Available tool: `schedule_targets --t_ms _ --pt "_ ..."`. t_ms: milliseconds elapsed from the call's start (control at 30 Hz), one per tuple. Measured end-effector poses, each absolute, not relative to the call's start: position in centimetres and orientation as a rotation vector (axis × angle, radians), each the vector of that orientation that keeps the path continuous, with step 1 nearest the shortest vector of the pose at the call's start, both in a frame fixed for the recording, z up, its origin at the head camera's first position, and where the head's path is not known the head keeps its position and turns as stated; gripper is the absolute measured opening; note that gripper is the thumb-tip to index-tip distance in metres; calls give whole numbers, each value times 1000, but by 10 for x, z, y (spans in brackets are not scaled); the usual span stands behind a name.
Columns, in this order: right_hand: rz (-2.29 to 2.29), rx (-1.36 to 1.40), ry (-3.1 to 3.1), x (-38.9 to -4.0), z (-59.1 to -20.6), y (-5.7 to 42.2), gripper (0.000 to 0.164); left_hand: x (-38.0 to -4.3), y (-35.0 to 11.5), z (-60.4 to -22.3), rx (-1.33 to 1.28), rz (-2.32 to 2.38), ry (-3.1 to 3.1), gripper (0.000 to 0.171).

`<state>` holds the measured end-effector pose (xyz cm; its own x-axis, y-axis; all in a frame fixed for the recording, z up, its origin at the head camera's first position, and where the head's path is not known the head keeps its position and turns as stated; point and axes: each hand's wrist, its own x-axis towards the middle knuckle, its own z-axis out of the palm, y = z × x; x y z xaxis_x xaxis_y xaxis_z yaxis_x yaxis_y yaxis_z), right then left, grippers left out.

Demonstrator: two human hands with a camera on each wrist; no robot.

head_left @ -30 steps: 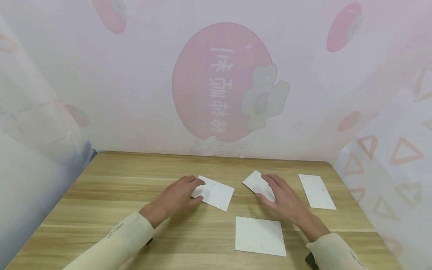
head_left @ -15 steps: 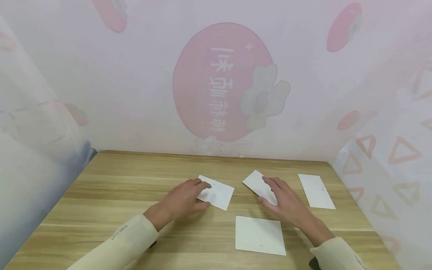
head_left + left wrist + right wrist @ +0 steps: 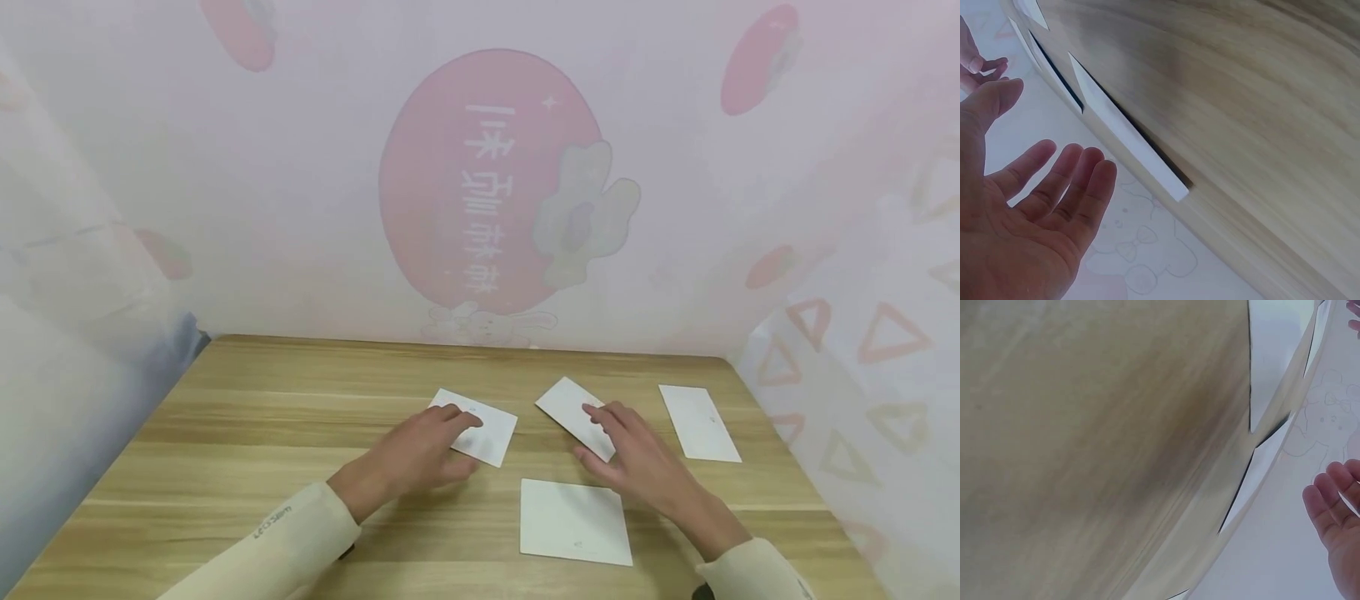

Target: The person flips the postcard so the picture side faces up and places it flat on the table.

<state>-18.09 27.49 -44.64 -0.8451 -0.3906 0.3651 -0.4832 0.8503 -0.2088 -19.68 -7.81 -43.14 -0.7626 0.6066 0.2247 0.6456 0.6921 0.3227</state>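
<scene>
In the head view my left hand [image 3: 416,454] hovers over the near-left part of a white rectangular card [image 3: 486,427], hiding that corner. The left wrist view shows this hand [image 3: 1035,215] with fingers loosely bent and nothing in them, apart from the white card [image 3: 1125,134]. My right hand [image 3: 645,462] is held over the near-right end of a second white card [image 3: 573,412], thumb and fingers spread. Seen from the right wrist, its fingers [image 3: 1329,509] are relaxed and hold nothing. Both cards lie flat and skewed on the wooden table.
Another white card [image 3: 576,523] lies nearer the person, and one more white card [image 3: 700,423] lies at the far right. All rest on the wood-grain table [image 3: 247,417]. A pale printed curtain [image 3: 315,208] encloses the back and sides.
My left hand has moved to the right and slightly nearer the person, uncovering the card's far-left corner. The right hand has drawn back a little from its card. The cards have kept their places.
</scene>
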Motion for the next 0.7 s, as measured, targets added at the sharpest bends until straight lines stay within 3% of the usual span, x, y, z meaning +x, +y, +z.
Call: schedule_targets --t_ms 700 --pt "443 668 -2732 -164 -449 276 52 -194 -61 -428 -1044 -604 -2867 50"
